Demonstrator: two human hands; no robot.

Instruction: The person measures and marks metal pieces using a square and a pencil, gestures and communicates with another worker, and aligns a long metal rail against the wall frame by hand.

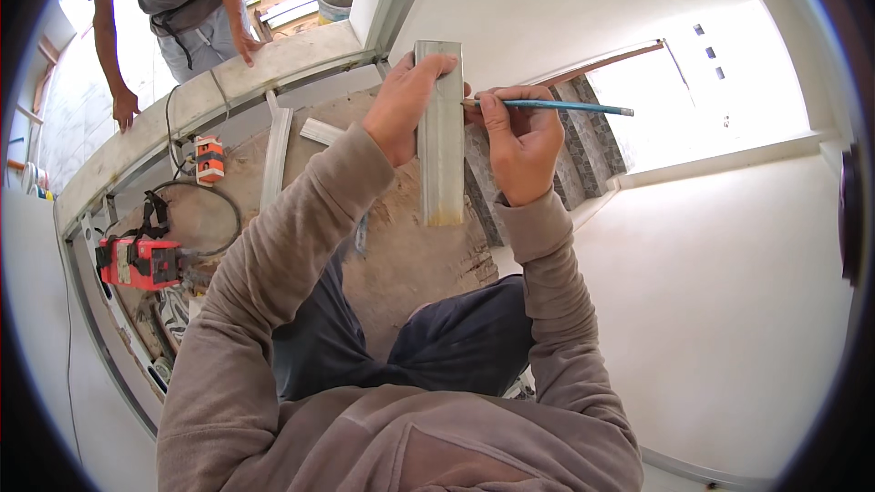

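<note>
A short length of grey metal profile (441, 155) stands lengthwise in front of me. My left hand (406, 105) grips it near its upper end, with the thumb across its face and the fingers behind it. In my right hand (524, 141) I pinch a blue pencil (570, 107) between thumb and fingers. The pencil's tip meets the right edge of the profile, or lies very close to it. Its other end points off to the right. Part of the right fingers is hidden behind the thumb.
A person (187, 0) rests a hand on the ledge (283, 53) at upper left. Below lie a red machine (138, 261) with black straps, an orange box-shaped device (210, 160), cables and loose metal pieces (276, 159). Steps (583, 150) descend at right beside a white wall (711, 273).
</note>
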